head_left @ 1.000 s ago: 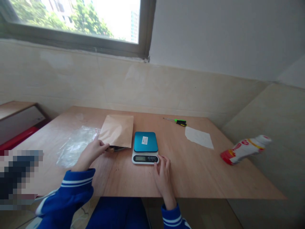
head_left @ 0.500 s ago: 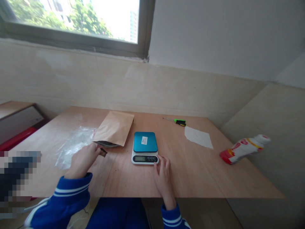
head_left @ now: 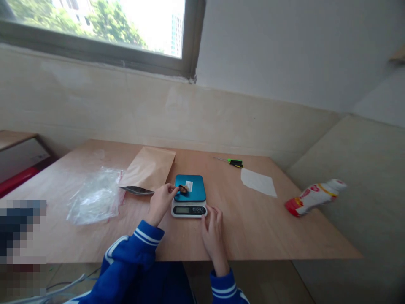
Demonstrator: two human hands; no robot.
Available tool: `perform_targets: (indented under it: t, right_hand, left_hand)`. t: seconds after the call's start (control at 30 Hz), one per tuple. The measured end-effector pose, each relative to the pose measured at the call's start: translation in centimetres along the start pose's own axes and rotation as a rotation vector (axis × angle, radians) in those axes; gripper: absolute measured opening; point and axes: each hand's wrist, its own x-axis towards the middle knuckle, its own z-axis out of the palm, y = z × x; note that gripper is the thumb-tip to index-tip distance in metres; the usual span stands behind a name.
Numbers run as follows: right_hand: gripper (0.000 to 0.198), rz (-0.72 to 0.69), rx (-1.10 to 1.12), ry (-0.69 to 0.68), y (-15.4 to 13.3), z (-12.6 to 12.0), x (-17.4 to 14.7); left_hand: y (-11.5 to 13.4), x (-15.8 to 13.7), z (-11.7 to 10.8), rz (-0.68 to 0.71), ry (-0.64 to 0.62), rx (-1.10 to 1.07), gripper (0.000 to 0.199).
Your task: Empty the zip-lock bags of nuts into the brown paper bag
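Note:
A small kitchen scale (head_left: 190,210) with a white body and blue top plate (head_left: 198,192) sits mid-table, a white label on the plate. My left hand (head_left: 162,202) reaches over its left side, fingertips pinching a small dark-brown piece (head_left: 183,190) above or on the plate; whether it touches is unclear. Fingers apart and holding nothing, my right hand (head_left: 213,230) rests on the table with its fingertips at the scale's front right corner. Behind my left hand lies a brown paper pouch (head_left: 152,166), its dark mouth facing me.
Clear plastic bags (head_left: 95,198) lie on the left of the wooden table (head_left: 253,232). A green-and-black screwdriver (head_left: 235,162) and a sheet of white paper (head_left: 259,182) are right of the scale. Further right stands a white-and-red bottle (head_left: 311,198).
My left hand has moved right from the pouch's mouth to the scale plate, carrying the dark-brown piece. My right hand stays by the scale's corner. The view has shifted slightly.

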Motion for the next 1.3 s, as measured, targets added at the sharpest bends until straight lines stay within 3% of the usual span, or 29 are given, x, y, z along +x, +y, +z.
perform_targets:
  t: [0.23, 0.47, 0.6, 1.07, 1.3]
  right_hand:
    - [0.030, -0.001, -0.022, -0.012, 0.0, -0.1, -0.1]
    - [0.029, -0.027, -0.030, 0.012, 0.2, 0.0, -0.4]
    - [0.029, -0.025, -0.032, -0.002, 0.1, -0.1, -0.4]
    - [0.029, -0.014, -0.040, -0.004, 0.0, -0.2, -0.5]
    - [0.028, -0.019, -0.049, -0.003, 0.2, -0.2, -0.5]
  left_hand:
    - [-1.4, -4.0, -3.9, 0.008, 0.156, 0.066, 0.043]
    - [-9.5, -9.4, -6.7, -0.111, 0.159, 0.014, 0.049]
    - [-12.0, -10.4, -6.7, -0.119, 0.193, 0.044, 0.047]
    - [-11.8, -10.7, -5.1, 0.066, 0.235, 0.293, 0.034]
    - [-11.5, -10.8, -5.0, 0.057, 0.257, 0.316, 0.033]
